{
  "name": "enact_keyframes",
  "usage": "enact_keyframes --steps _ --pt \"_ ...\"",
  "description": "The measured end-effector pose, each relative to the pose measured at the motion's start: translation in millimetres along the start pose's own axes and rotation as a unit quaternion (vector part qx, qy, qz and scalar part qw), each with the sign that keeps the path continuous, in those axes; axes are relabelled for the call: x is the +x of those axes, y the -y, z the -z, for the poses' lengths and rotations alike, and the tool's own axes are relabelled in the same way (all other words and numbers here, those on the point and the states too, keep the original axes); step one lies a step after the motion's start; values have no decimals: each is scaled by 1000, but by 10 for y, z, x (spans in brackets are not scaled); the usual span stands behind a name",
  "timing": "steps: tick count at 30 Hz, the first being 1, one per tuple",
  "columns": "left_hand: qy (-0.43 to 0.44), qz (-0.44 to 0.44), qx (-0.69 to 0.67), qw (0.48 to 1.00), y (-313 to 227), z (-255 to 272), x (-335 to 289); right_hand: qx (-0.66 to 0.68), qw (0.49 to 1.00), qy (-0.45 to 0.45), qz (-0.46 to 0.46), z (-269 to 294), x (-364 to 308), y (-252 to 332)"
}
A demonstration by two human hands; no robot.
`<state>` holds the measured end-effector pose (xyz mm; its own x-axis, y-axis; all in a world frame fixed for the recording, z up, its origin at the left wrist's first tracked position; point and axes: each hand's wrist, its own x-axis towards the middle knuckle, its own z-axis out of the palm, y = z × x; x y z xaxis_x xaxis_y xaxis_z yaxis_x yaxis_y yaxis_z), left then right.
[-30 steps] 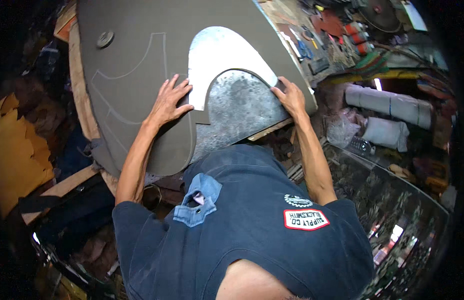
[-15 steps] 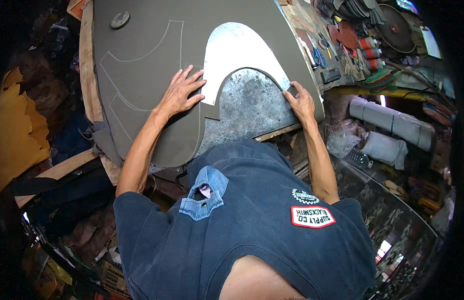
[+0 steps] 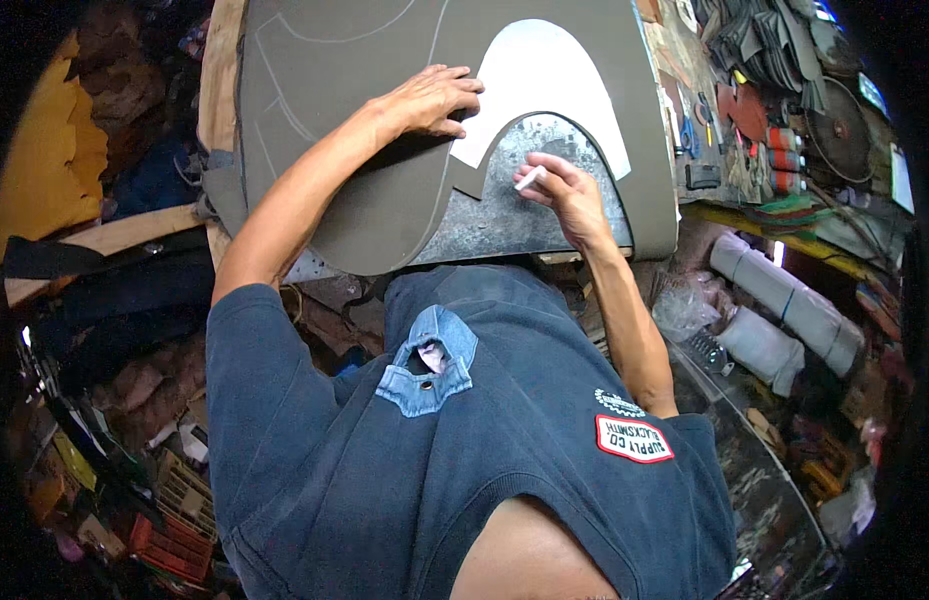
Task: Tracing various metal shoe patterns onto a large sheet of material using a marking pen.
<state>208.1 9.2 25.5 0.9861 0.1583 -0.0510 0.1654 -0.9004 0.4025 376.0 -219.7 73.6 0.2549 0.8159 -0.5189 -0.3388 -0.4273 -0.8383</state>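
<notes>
A white arch-shaped template (image 3: 544,65) lies flat on a dark grey-brown sheet (image 3: 334,95) that bears pale drawn outlines. My left hand (image 3: 434,98) rests on the sheet with fingers stretched, their tips at the template's left edge. Below the arch, over a curved cut-out where a mottled grey metal surface (image 3: 474,240) shows, my right hand (image 3: 574,200) pinches a short white stick of chalk (image 3: 530,178). The chalk is held up, apart from both template and sheet.
Wooden planks (image 3: 219,85) edge the worktable on the left. To the right, a cluttered bench carries blue-handled scissors (image 3: 687,138), red-labelled bottles (image 3: 784,160) and a stack of dark cut pieces (image 3: 774,50). Wrapped white rolls (image 3: 784,300) lie below it.
My right hand has left the template's right end and come in below the arch, chalk now visible in it. My left hand has shifted up along the template's left edge. The whole view has shifted.
</notes>
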Motion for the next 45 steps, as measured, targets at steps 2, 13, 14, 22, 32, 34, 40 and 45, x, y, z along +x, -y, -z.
enact_keyframes --steps 2,13,14,22,32,34,40,45 --pt "-10 1 -10 1000 3 4 -21 -87 994 22 57 -240 81 -4" --pt "23 39 -7 999 -28 -31 -36 -438 848 11 297 -647 401 -236" --pt "18 36 -11 999 -19 -41 -34 -439 847 12 297 -645 418 -248" --pt "13 46 -11 999 -18 -100 -26 -521 781 27 343 -696 493 -247" --pt "27 65 -19 997 -100 -67 -39 -605 751 21 262 -372 145 -87" --pt "26 62 -24 997 -103 -57 -46 -548 801 -13 239 -272 45 -37" --pt "16 66 -26 997 -189 -68 -58 -437 879 -60 180 -126 13 76" --pt "-24 113 -34 993 -315 -102 -33 -478 853 28 207 -175 261 144"
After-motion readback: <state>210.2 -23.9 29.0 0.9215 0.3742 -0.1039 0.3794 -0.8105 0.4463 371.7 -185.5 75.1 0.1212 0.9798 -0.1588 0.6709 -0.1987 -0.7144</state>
